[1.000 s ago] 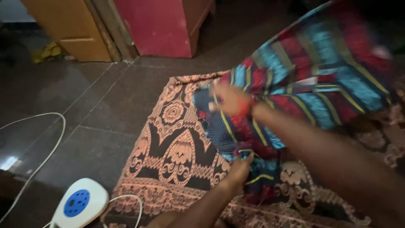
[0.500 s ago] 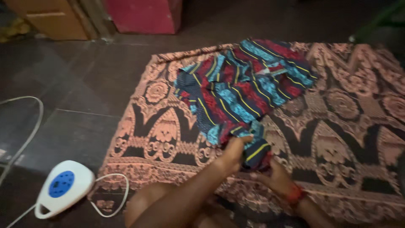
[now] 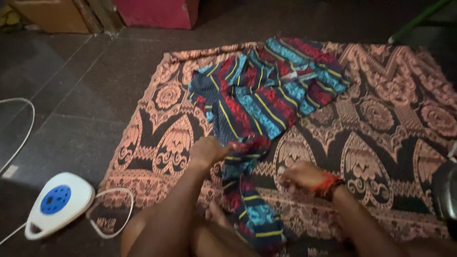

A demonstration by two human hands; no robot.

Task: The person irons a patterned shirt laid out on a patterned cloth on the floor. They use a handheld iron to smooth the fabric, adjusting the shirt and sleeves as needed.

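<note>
The striped garment (image 3: 259, 100) now lies spread on the patterned mat (image 3: 390, 143), where a second ago it was lifted and bunched in the air between the hands — so it has been laid down and is being pulled flat. Its body rests toward the middle of the mat, and one long narrow end trails back toward the person, running down between the two arms. The left hand (image 3: 208, 151) is closed on that narrow end, pinching the cloth where it begins to taper. The right hand (image 3: 301, 175), with a red band at the wrist, rests on the mat just beside the trailing strip; whether its fingers are closed on anything I cannot tell, since it is blurred. The camera has also dropped lower than before, looking more squarely at the mat. The mat is pink and black with large leaf and flower shapes, spread on a dark tiled floor (image 3: 71, 95). To the left sits a white iron (image 3: 59, 203) with a blue dial, its cord (image 3: 19, 138) looping over the tiles. A red cabinet (image 3: 159, 12) stands at the far edge.
</note>
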